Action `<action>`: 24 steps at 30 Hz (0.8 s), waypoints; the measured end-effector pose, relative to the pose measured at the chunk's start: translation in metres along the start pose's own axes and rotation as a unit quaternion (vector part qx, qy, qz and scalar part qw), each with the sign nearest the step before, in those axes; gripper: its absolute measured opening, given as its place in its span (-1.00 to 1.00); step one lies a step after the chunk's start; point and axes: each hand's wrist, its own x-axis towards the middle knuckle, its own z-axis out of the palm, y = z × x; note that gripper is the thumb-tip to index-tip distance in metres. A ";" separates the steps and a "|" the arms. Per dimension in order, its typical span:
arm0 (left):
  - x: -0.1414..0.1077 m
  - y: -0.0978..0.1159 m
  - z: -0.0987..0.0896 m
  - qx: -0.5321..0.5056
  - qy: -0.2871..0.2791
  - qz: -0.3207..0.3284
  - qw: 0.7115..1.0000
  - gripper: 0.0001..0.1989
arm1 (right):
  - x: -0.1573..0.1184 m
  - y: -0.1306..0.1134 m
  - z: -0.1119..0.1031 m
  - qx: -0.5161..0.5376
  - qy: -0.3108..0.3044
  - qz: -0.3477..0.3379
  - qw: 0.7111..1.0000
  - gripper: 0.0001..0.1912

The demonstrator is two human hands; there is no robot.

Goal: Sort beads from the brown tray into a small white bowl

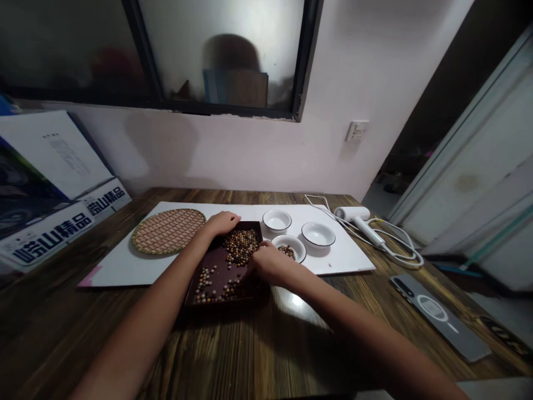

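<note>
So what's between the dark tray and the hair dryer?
In the head view, three white bowls sit there on a white board.

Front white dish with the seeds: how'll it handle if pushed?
Probably stiff, somewhat fragile: the white dish looks like glazed ceramic or enamel. Wide and shallow, it would likelier slide than tip. The loose round seeds inside may roll if jerked.

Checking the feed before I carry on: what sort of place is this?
Probably a modest home room: a wooden table, a wall socket on the painted wall above it, and a white hair dryer with its cord.
</note>
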 end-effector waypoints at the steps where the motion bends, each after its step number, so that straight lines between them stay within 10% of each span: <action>1: 0.000 0.000 0.000 0.001 0.000 0.001 1.000 -0.49 | 0.002 0.002 -0.004 0.001 0.002 -0.018 1.000 -0.72; 9: -0.001 0.003 -0.003 0.008 -0.002 0.004 1.000 -0.47 | 0.016 0.006 -0.041 0.061 -0.047 -0.075 0.994 -0.70; 24: 0.000 0.003 -0.002 -0.008 0.004 0.004 1.000 -0.51 | 0.016 0.031 -0.036 0.117 0.034 -0.056 0.991 -0.75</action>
